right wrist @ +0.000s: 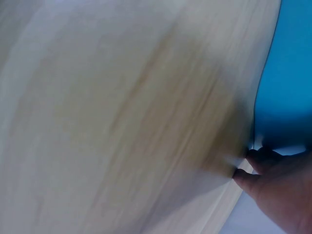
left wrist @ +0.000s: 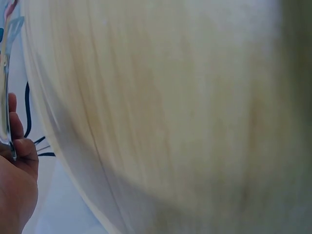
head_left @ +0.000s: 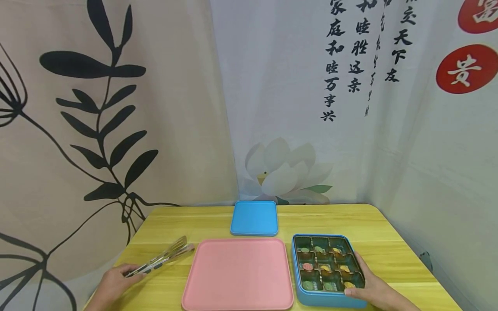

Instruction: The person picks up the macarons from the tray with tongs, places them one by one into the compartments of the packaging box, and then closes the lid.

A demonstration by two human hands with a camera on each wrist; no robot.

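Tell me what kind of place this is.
Probably a staged tabletop set, not a lived-in room: printed cloth backdrops hang behind a small yellow wooden table holding a pink plastic tray and a blue compartment box.

A pink tray [head_left: 238, 274] lies on the wooden table [head_left: 389, 250]; blue lid [head_left: 254, 218] behind it.

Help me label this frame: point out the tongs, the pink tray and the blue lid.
tongs [head_left: 165, 255], head view, middle of the metal arms.
pink tray [head_left: 238, 276], head view, bare flat centre.
blue lid [head_left: 254, 217], head view, centre of its top.
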